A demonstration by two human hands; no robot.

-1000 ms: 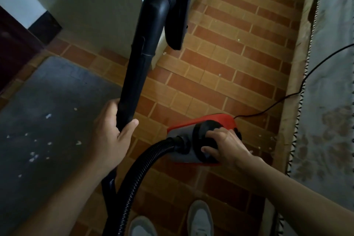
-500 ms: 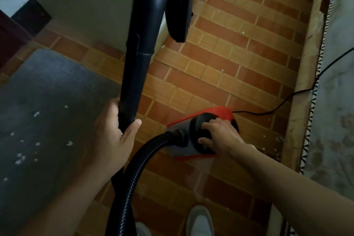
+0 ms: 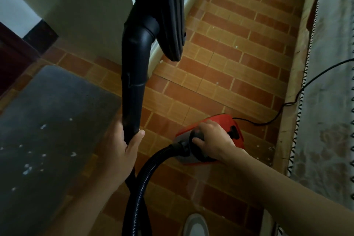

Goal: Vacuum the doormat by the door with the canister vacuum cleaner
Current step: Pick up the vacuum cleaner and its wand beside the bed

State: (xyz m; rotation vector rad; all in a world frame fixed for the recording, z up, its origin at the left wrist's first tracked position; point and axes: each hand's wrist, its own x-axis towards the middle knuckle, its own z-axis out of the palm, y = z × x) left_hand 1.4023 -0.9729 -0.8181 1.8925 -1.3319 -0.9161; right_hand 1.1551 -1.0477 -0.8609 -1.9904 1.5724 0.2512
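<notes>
Head view, left to right: grey doormat (image 3: 47, 120) flecked with white crumbs on the tiled floor (image 3: 229, 74); left hand (image 3: 122, 155) gripping the black wand (image 3: 134, 86), nozzle (image 3: 170, 15) raised off the floor; hose (image 3: 145, 178); right hand (image 3: 212, 140) curled over the red canister (image 3: 226, 120); cord (image 3: 295, 97).

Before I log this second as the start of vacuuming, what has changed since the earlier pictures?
Little. The right hand has slid forward over the red canister, now covering its black dial and baring a black latch at the rear. The view has shifted, so the floor head looms larger. Unchanged: the left hand keeps its grip on the wand, floor head off the floor, white specks on the doormat.
</notes>
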